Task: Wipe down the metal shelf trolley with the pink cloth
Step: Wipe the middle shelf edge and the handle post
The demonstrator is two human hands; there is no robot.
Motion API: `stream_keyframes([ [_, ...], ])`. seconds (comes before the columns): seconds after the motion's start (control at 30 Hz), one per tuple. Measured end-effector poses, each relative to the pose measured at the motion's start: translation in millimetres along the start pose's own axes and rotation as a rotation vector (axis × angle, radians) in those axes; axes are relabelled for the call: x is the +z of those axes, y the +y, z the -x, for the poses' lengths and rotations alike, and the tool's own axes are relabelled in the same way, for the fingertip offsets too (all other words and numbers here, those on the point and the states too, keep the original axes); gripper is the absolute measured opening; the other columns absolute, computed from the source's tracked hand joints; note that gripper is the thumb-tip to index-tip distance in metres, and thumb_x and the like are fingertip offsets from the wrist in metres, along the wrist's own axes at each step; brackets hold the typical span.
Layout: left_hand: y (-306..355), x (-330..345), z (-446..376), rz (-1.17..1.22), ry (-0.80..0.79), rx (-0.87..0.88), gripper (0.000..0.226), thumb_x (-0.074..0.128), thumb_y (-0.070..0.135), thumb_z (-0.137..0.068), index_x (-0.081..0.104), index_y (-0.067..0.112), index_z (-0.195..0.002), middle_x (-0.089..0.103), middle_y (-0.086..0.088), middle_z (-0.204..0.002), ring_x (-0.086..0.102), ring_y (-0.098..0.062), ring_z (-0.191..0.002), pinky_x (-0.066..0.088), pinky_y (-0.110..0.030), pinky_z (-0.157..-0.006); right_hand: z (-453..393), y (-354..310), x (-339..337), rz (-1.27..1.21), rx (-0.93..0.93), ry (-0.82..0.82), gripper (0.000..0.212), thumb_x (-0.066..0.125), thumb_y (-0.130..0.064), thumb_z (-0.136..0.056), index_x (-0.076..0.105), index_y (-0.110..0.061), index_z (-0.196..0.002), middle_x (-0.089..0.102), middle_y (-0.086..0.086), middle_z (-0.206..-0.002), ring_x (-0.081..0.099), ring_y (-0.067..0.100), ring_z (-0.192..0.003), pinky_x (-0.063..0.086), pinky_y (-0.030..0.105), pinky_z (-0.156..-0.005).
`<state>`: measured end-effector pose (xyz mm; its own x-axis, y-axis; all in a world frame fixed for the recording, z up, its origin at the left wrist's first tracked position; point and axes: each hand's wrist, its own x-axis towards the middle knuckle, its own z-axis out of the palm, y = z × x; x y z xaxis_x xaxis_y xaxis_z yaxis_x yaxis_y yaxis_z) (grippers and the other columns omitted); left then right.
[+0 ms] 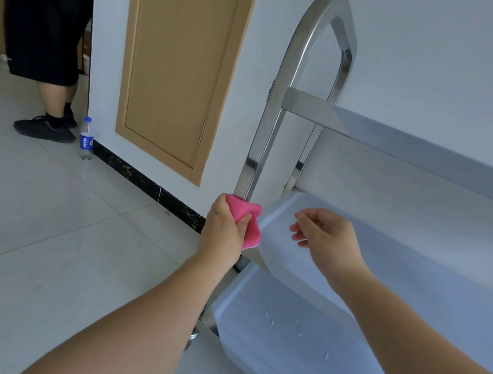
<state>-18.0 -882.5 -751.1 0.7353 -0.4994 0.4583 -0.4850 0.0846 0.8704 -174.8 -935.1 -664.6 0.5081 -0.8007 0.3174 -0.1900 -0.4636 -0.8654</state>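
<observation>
Pink cloth gripped in left hand, against trolley post

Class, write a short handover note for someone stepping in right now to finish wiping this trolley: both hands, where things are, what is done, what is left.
Left hand: grips the pink cloth, wrapped against the near upright post of the trolley, low on the post at middle-shelf height.
Right hand: holds nothing, fingers loosely curled, hovering above the middle shelf.
Done: cannot tell from this view which parts are already wiped.
Left: droplets sit on the lower shelf; it likely needs wiping. Check the handle arch and top shelf too.
</observation>
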Motion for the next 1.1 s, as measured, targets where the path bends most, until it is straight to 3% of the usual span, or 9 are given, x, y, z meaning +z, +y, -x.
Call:
stream_keyframes([
  [0.17,10.4,-17.0,29.8,0.12,0.154,0.069,0.038,0.055,0.036,-0.088,0.04,0.023,-0.121,0.049,0.009,-0.111,0.054,-0.013,-0.098,0.049,-0.026,-0.076,14.7,-7.6,8.1,0.038,-0.099,-0.097,0.016,0.056,-0.012,-0.089,0.066,-0.023,-0.082,0.069,-0.004,-0.073,0.065,0.006,-0.063,0.055,0.025,-0.067],
  [0.27,9.5,-32.9,53.2,0.124,-0.004,0.158,0.037,0.054,0.041,-0.085,0.038,0.033,-0.117,0.047,0.019,-0.11,0.054,-0.007,-0.098,0.052,-0.028,-0.077,33.9,-3.8,16.7,0.048,-0.182,-0.193,0.023,0.059,-0.014,-0.087,0.062,-0.037,-0.087,0.068,-0.011,-0.085,0.066,0.007,-0.072,0.053,0.018,-0.066],
  [0.37,11.9,-41.4,66.7,0.152,-0.153,0.162,0.037,0.056,0.04,-0.086,0.038,0.033,-0.117,0.05,0.013,-0.111,0.055,-0.009,-0.098,0.053,-0.031,-0.08,51.5,3.5,22.3,0.103,-0.244,-0.268,0.036,0.055,-0.011,-0.086,0.055,-0.046,-0.094,0.062,-0.019,-0.101,0.064,0.0,-0.081,0.048,0.01,-0.066],
  [0.53,12.7,-37.0,92.7,0.229,-0.426,0.145,0.033,0.053,0.043,-0.087,0.037,0.046,-0.115,0.05,0.014,-0.114,0.055,-0.002,-0.098,0.048,-0.016,-0.078,71.2,18.9,1.1,0.235,-0.28,-0.35,0.06,0.04,0.018,-0.069,0.065,-0.027,-0.099,0.066,-0.014,-0.089,0.062,0.006,-0.081,0.048,0.015,-0.07],
  [0.67,9.7,-24.0,110.3,0.299,-0.599,0.037,0.036,0.045,0.053,-0.085,0.04,0.041,-0.118,0.053,0.013,-0.111,0.056,0.002,-0.094,0.048,-0.014,-0.071,90.9,30.1,-20.7,0.224,-0.21,-0.436,0.042,0.062,0.007,-0.077,0.067,-0.027,-0.101,0.07,-0.009,-0.09,0.064,0.008,-0.084,0.053,0.03,-0.076],
  [0.73,7.1,-13.7,120.8,0.316,-0.697,0.004,0.034,0.041,0.051,-0.087,0.041,0.039,-0.119,0.055,0.008,-0.113,0.056,-0.001,-0.099,0.049,-0.016,-0.077,100.1,36.5,-28.9,0.199,-0.164,-0.438,0.035,0.067,0.001,-0.078,0.067,-0.029,-0.096,0.07,-0.009,-0.088,0.064,0.008,-0.085,0.053,0.03,-0.078],
  [0.83,4.1,2.5,137.9,0.284,-0.843,0.012,0.028,0.035,0.05,-0.09,0.045,0.04,-0.114,0.059,0.011,-0.111,0.054,0.002,-0.103,0.042,-0.011,-0.087,112.7,51.8,-40.4,0.223,-0.07,-0.449,0.027,0.07,-0.003,-0.078,0.064,-0.025,-0.092,0.069,-0.005,-0.088,0.066,0.01,-0.083,0.053,0.025,-0.077],
  [0.97,-8.1,21.7,152.3,0.063,-0.859,-0.002,0.061,0.033,0.065,-0.083,0.039,0.027,-0.13,0.051,0.006,-0.123,0.049,-0.008,-0.113,0.041,-0.03,-0.098,128.9,81.6,-58.2,0.384,0.015,-0.347,0.017,0.071,-0.011,-0.077,0.063,-0.025,-0.082,0.065,-0.011,-0.074,0.061,-0.003,-0.067,0.044,0.007,-0.063],
  [1.1,-9.3,39.6,166.9,-0.067,-0.912,0.138,0.06,0.046,0.074,-0.072,0.043,0.033,-0.116,0.049,0.018,-0.107,0.048,0.004,-0.097,0.046,-0.024,-0.082,142.6,112.8,-80.1,0.516,0.108,-0.241,0.018,0.07,-0.013,-0.076,0.061,-0.029,-0.074,0.06,-0.018,-0.067,0.054,-0.014,-0.062,0.038,0.001,-0.056],
])
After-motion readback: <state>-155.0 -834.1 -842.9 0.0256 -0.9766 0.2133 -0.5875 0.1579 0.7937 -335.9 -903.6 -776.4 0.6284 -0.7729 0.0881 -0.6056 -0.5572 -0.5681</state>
